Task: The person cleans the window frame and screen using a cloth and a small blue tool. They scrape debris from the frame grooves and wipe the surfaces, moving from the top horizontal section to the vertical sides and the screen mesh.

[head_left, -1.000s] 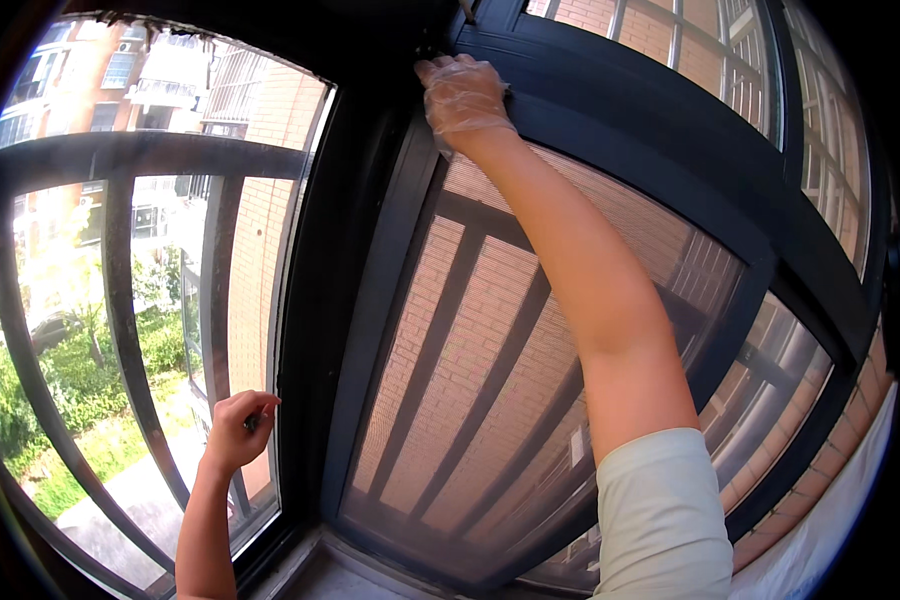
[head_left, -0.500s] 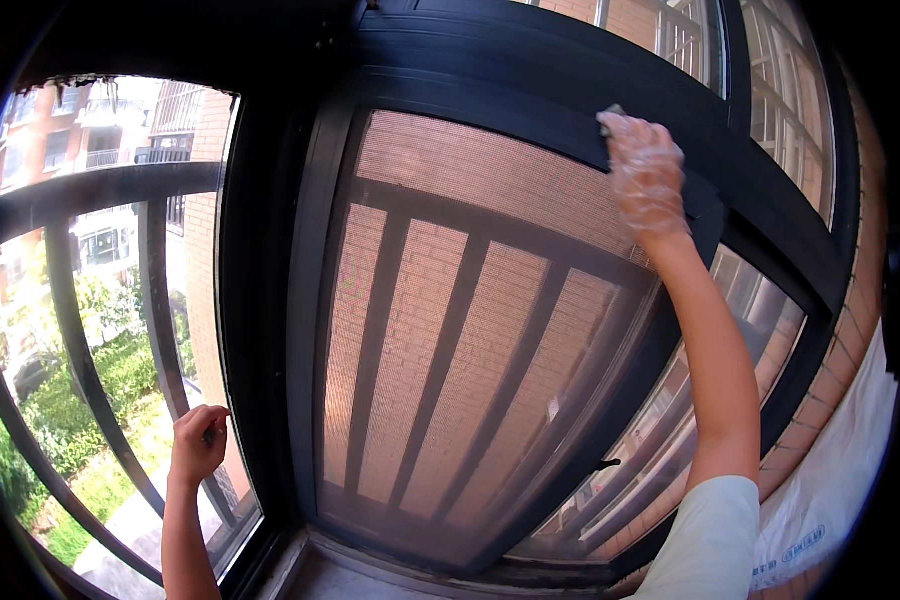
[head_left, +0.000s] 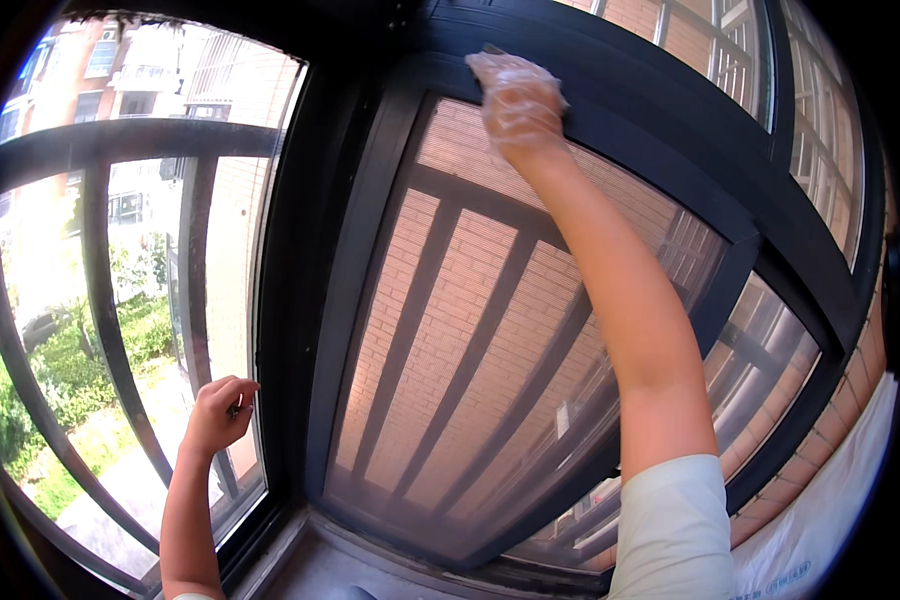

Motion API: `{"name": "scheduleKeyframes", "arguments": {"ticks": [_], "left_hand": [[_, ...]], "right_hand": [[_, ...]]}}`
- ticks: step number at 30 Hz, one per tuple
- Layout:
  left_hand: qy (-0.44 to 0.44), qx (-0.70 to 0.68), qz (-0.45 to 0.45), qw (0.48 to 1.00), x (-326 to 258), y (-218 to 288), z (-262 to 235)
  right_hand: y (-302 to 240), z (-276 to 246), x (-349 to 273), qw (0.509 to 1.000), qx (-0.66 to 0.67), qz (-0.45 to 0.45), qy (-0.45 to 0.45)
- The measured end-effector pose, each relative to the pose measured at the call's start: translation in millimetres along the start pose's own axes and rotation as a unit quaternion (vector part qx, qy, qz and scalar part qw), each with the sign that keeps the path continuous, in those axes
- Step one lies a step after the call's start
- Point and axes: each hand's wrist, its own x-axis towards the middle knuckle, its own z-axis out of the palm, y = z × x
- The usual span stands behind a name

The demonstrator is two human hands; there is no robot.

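My right hand (head_left: 520, 105), in a clear plastic glove, is raised to the top rail of a dark-framed window screen (head_left: 470, 250), near its upper left corner. Its fingers are closed and pressed against the rail; a small greyish edge shows at the fingertips, but what it is I cannot make out. Bare and lower down at the left, my left hand (head_left: 222, 412) is beside the dark upright frame (head_left: 300, 300). Its fingers are curled round a small dark thing, mostly hidden, that I cannot name.
Dark railing bars (head_left: 100, 260) stand outside the left glass, with greenery and buildings beyond. Through the mesh show more bars and a brick wall. A pale sill (head_left: 335, 570) runs below. Translucent plastic sheeting (head_left: 830, 510) hangs by the tiled wall at right.
My right hand has moved left along the top rail, from near its right end towards the upper left corner. My left hand stays by the upright frame. The view has shifted slightly.
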Motion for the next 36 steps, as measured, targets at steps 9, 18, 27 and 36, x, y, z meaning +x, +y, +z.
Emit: {"name": "scheduleKeyframes", "arguments": {"ticks": [9, 18, 27, 36], "left_hand": [[-0.020, 0.025, 0.014, 0.999, -1.6, -5.2, 0.0], [-0.027, 0.052, 0.051, 0.997, -0.8, -9.5, 5.7], [-0.012, 0.053, 0.081, 0.995, -2.2, -15.5, 6.1], [0.174, -0.034, -0.035, 0.984, -41.5, 5.3, 23.5]], "right_hand": [[-40.4, 42.8, 58.2, 0.981, 0.014, 0.008, -0.192], [-32.0, 93.3, 42.3, 0.988, 0.069, -0.109, -0.085], [-99.2, 60.3, 12.2, 0.958, 0.159, -0.165, -0.172], [-231.3, 16.8, -118.7, 0.930, 0.241, -0.185, -0.209]]}}
